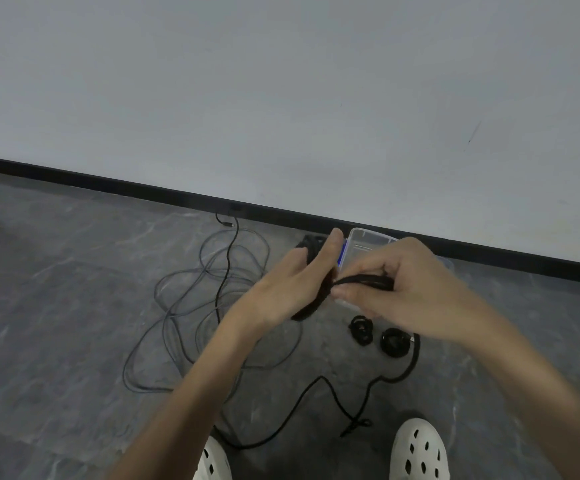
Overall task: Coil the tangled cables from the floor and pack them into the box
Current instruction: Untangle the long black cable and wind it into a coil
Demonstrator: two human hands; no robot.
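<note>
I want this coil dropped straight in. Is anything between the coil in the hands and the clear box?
Nothing visible blocks it. The black coil, held by the left hand and right hand, sits right in front of the clear box, whose inside is mostly hidden behind the hands.

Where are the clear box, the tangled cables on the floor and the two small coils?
clear box [368, 241]: head view, far rim by the wall.
tangled cables [191, 292]: head view, middle of the loose loops.
small coils [361, 330]: head view, left coil's ring.

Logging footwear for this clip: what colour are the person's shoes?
White shoes with dark perforation holes, seen at the bottom of the head view.
</note>
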